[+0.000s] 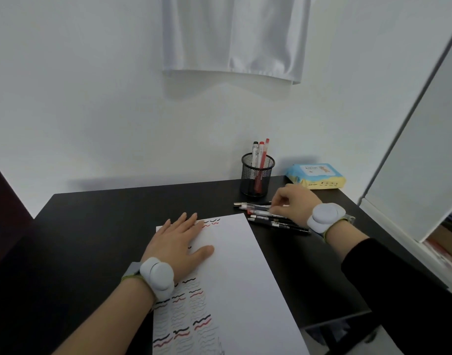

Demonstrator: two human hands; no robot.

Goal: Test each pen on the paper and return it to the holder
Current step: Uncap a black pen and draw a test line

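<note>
Your right hand had curled its fingers over the loose pens near the desk's right edge; whether they had actually pinched one, I couldn't tell. Your left hand lay flat, fingers straight, pressing the paper. Best to lift one slim, smooth plastic barrel clear of the others. The black mesh holder stood by the far edge, three pens upright inside.
</note>
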